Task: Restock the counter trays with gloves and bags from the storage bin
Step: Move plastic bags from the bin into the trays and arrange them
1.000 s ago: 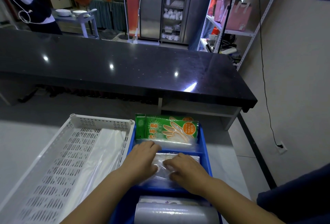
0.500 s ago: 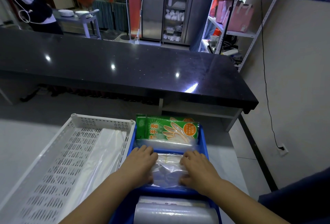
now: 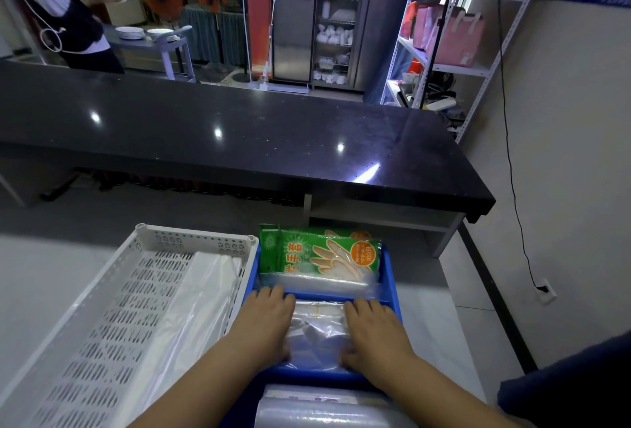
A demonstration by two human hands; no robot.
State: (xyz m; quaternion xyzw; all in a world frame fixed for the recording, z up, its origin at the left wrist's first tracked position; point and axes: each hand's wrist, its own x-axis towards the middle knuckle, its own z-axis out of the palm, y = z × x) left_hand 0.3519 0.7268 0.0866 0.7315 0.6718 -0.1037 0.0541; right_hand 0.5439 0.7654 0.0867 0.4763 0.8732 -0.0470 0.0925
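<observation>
Trays: 2 | glove packs: 2, 12 o'clock | my left hand, right hand: flat, pressing 1 clear bag stack

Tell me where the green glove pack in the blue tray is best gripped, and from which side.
Probably by its near clear edge, coming from above and the person's side. The glove pack lies flat in the far compartment of the blue tray, walled at the sides, with that limp edge free just beyond the left hand and right hand.
</observation>
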